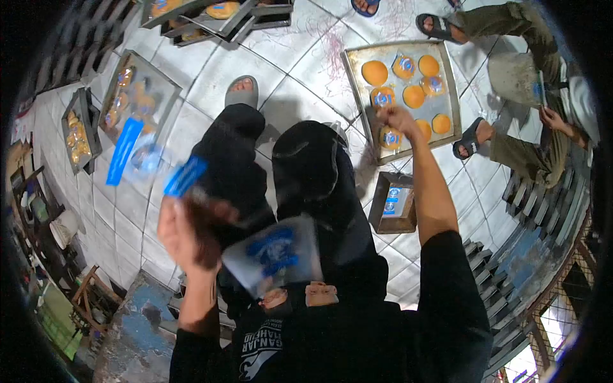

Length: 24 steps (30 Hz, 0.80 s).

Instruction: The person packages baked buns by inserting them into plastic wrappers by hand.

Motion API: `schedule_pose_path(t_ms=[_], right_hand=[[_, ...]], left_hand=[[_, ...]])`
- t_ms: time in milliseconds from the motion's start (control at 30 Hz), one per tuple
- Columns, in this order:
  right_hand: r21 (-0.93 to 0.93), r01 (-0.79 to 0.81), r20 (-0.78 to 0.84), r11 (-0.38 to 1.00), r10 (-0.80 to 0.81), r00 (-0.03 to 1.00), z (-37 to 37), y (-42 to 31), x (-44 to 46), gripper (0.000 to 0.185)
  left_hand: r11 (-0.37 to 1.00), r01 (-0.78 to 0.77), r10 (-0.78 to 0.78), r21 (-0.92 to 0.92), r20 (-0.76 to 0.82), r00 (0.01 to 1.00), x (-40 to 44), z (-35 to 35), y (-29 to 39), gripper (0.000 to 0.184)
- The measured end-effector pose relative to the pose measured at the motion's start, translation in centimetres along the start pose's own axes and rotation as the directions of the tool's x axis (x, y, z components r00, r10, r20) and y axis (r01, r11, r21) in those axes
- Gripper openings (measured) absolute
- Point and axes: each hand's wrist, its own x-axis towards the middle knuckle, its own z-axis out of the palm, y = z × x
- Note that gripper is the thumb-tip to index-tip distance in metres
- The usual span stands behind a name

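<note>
My left hand [185, 233] is raised at the left, its fingers closed on a clear plastic bag with blue print [185, 177]; motion blurs both. Another blue-banded clear bag [126, 152] appears just beyond it, also smeared. On my lap lies a clear bag with blue print [274, 252]. My right hand [399, 121] reaches over the left edge of a metal baking tray [440, 142], fingers pinched at the top of a wrapped round bun [391, 138]. Several golden buns sit on that tray, some bare like the bun [414, 96], others in printed clear wrappers.
A small metal tin [404, 223] holding blue-printed bags stands below the tray. Left are a tray of wrapped breads [167, 89] and a narrow tin [94, 131]. More tins [239, 22] lie at the top. At right, another person's hand [557, 121] and sandaled feet are close by.
</note>
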Motion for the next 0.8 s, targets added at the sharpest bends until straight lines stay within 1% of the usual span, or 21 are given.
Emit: schedule_pose_path(t_ms=[33, 100, 167, 233, 300, 333, 367, 400, 433, 467, 500, 533, 567, 600, 633, 667, 700, 733, 767, 800], right_hand=[[-0.196, 0.111, -0.216, 0.974, -0.154, 0.964, -1.2, -0.3, 2.0, 0.036], [-0.087, -0.008, -0.476, 0.996, -0.035, 0.879, -2.2, -0.7, 6.2, 0.039], [-0.132, -0.016, -0.631, 0.991, -0.072, 0.773, -3.3, -0.8, 10.2, 0.038], [-0.296, -0.059, -0.624, 0.953, -0.146, 0.767, -4.7, -1.2, 13.0, 0.043], [-0.378, 0.111, -0.583, 0.919, -0.329, 0.743, -5.1, -1.1, 15.2, 0.049], [-0.418, 0.103, -0.547, 0.903, -0.341, 0.765, -5.2, 0.2, 17.3, 0.053], [-0.457, 0.096, -0.506, 0.884, -0.347, 0.789, -5.7, 2.5, 19.9, 0.058], [-0.498, 0.031, -0.463, 0.866, -0.296, 0.835, -5.7, 2.5, 20.0, 0.062], [-0.545, -0.027, -0.417, 0.838, -0.243, 0.876, -5.7, 2.5, 20.0, 0.065], [-0.598, -0.134, -0.374, 0.79, -0.127, 0.919, -6.4, -0.6, 18.4, 0.068], [-0.653, -0.23, -0.343, 0.722, -0.01, 0.939, -6.3, -4.0, 16.4, 0.071], [-0.773, -0.247, -0.324, 0.584, -0.029, 0.946, -5.4, -6.7, 14.5, 0.079], [-0.818, -0.216, -0.324, 0.533, -0.117, 0.939, -4.1, -7.3, 12.9, 0.075], [-0.789, -0.178, -0.38, 0.588, -0.239, 0.894, -2.2, -5.4, 12.7, 0.068], [-0.606, -0.116, -0.353, 0.787, -0.135, 0.926, -1.1, -2.7, 14.0, 0.059], [-0.543, 0.076, -0.337, 0.836, -0.3, 0.892, 0.3, 1.0, 15.1, 0.057], [-0.398, -0.08, -0.361, 0.914, -0.076, 0.929, 0.4, -3.4, 10.7, 0.057], [-0.336, -0.147, -0.393, 0.93, 0.003, 0.92, 0.4, -5.8, 8.1, 0.056], [-0.323, -0.101, -0.451, 0.941, -0.059, 0.891, 0.4, -6.1, 6.6, 0.061], [-0.34, -0.086, -0.49, 0.936, -0.099, 0.866, -2.3, -8.5, 5.9, 0.061]], left_hand=[[1.0, -0.016, 0.016, 0.011, -0.015, 1.0, 0.0, 0.1, -0.1, 0.03], [0.997, -0.041, 0.045, 0.059, -0.062, 0.997, -0.2, 0.2, 0.1, 0.029], [0.989, -0.069, 0.084, 0.127, -0.117, 0.99, -0.1, 0.6, 0.4, 0.028], [0.996, -0.077, 0.078, 0.047, -0.037, 0.996, -0.2, 0.3, 0.7, 0.034], [0.966, -0.19, 0.215, 0.176, -0.139, 0.967, -0.5, -1.1, -0.4, 0.032], [0.941, -0.232, 0.281, 0.247, -0.188, 0.941, -0.7, -1.8, -0.9, 0.031], [0.886, -0.261, 0.35, 0.383, -0.184, 0.918, -0.7, -1.7, -0.7, 0.032], [0.813, -0.277, 0.417, 0.513, -0.179, 0.891, -0.7, -1.6, -0.5, 0.032], [0.653, -0.34, 0.468, 0.677, -0.007, 0.884, -0.6, -2.3, -0.2, 0.033], [0.655, -0.36, 0.445, 0.665, 0.046, 0.894, -0.5, -2.3, -0.2, 0.033], [0.658, -0.378, 0.422, 0.651, 0.098, 0.902, -0.3, -2.4, -0.2, 0.034], [0.819, -0.331, 0.352, 0.468, 0.045, 0.935, 0.0, -1.7, -0.5, 0.035], [0.908, -0.193, 0.212, 0.371, -0.013, 0.977, -0.1, -0.7, 0.3, 0.037], [0.964, -0.047, 0.068, 0.261, -0.07, 0.995, -0.2, 0.3, 1.0, 0.039], [0.975, -0.067, 0.084, 0.214, -0.075, 0.994, 0.5, 1.9, 1.3, 0.037], [0.983, -0.055, 0.075, 0.174, -0.115, 0.991, 0.6, 2.0, 1.0, 0.037], [0.99, -0.045, 0.066, 0.134, -0.156, 0.986, 0.5, 1.9, 0.7, 0.037], [0.996, -0.041, 0.052, 0.078, -0.143, 0.988, 0.8, 2.5, 0.9, 0.036], [0.999, -0.041, 0.043, 0.016, -0.124, 0.991, 1.0, 2.9, 1.3, 0.035], [0.996, -0.066, 0.059, -0.068, -0.093, 0.994, 1.1, 2.3, 0.7, 0.034]])
